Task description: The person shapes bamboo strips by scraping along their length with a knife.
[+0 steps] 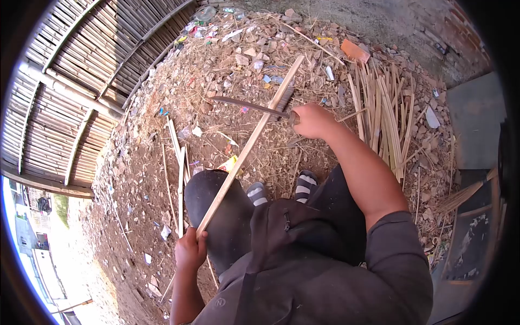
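My left hand is closed around the lower end of a long, pale bamboo strip, beside my left knee. The strip slants up and away across my thigh, its far end reaching over a dark, ridged block on the ground. In my right hand is the handle of a machete, gripped with the fingers wrapped round it. Its long dark blade points left and crosses the strip near the block, overlapping it in this view.
Many split bamboo strips lie in a heap to the right. A few more strips lie left of my knee. Rubble and litter cover the ground, with an orange brick piece farther off. A bamboo wall stands at upper left.
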Action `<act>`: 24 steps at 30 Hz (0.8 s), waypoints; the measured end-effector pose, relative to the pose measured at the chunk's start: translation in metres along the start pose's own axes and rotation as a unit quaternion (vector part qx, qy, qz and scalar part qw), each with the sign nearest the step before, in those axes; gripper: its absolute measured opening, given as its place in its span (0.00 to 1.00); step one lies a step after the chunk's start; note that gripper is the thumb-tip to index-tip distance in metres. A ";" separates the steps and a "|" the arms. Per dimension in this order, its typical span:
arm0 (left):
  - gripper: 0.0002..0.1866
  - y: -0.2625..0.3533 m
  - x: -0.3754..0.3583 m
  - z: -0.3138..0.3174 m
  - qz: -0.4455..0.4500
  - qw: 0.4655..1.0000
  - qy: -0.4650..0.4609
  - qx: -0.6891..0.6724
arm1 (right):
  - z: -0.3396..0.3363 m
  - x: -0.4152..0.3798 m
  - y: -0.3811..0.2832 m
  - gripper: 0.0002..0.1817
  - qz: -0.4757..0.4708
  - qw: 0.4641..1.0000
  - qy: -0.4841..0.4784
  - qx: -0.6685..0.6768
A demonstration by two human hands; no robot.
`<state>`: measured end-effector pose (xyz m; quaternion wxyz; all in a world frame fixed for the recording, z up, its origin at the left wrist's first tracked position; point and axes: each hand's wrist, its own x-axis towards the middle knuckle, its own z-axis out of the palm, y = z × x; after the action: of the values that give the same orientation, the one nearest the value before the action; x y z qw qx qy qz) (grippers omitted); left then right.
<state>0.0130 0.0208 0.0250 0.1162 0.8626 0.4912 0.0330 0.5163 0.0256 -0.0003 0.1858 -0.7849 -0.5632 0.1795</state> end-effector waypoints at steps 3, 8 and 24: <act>0.20 -0.007 0.005 0.011 0.011 0.999 0.015 -0.034 | -0.011 -0.008 0.003 0.14 -0.043 0.999 0.022 0.014; 0.21 -0.006 0.011 -0.006 -0.010 0.999 -0.029 -0.044 | 0.012 0.023 0.079 0.18 0.108 0.979 0.145 0.095; 0.24 -0.009 0.018 -0.016 -0.029 0.990 -0.087 -0.110 | 0.015 0.028 0.040 0.14 0.021 0.997 0.048 0.064</act>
<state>0.0117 0.0434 0.0373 0.2539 0.8294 0.4976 0.0084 0.5496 0.0416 -0.0348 0.2583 -0.7911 -0.5242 0.1808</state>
